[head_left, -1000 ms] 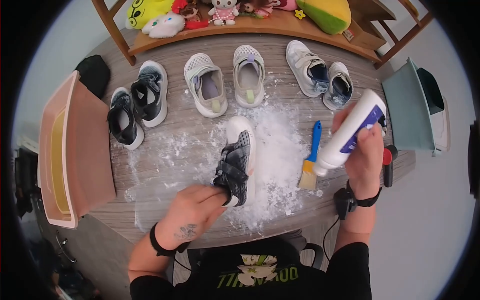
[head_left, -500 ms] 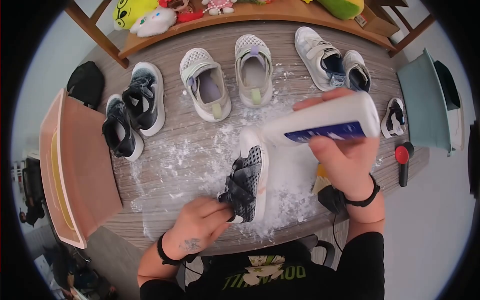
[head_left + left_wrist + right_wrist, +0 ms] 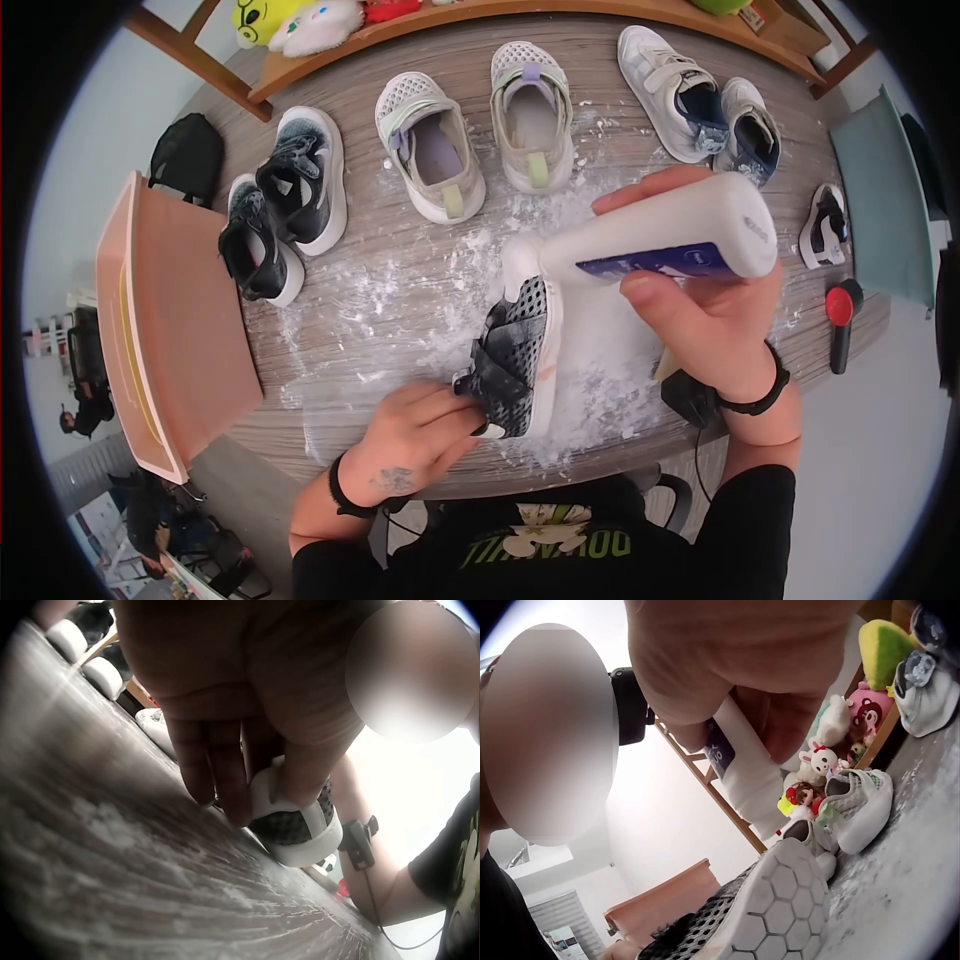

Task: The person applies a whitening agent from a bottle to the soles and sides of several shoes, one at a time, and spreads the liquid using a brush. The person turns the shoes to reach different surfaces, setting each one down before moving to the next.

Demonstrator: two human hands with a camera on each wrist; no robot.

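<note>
A black-and-white mesh shoe [image 3: 515, 350] with a white toe cap points away from me, its sole turned to the right. My left hand [image 3: 425, 435] grips it at the heel, the fingers partly inside the opening in the left wrist view, where its white heel [image 3: 300, 840] shows. In my right hand [image 3: 715, 325] is a white bottle [image 3: 670, 230] with a dark blue label, tilted so its narrow end is right at the toe cap. The right wrist view shows the bottle [image 3: 746, 780] above the hexagon-patterned sole [image 3: 784, 907].
White powdery residue [image 3: 610, 390] covers the table's middle. Behind stand pairs of black [image 3: 310, 180], beige [image 3: 430, 150] and white shoes [image 3: 665, 95]. A pink bin [image 3: 190, 340] is left, a teal bin [image 3: 885, 200] right, near a small shoe [image 3: 825, 225] and a black-and-red tool [image 3: 842, 310].
My right hand has brought the bottle leftward from beside the brush to the shoe's toe and tipped it more level. The left hand still holds the heel. The head view has shifted.
</note>
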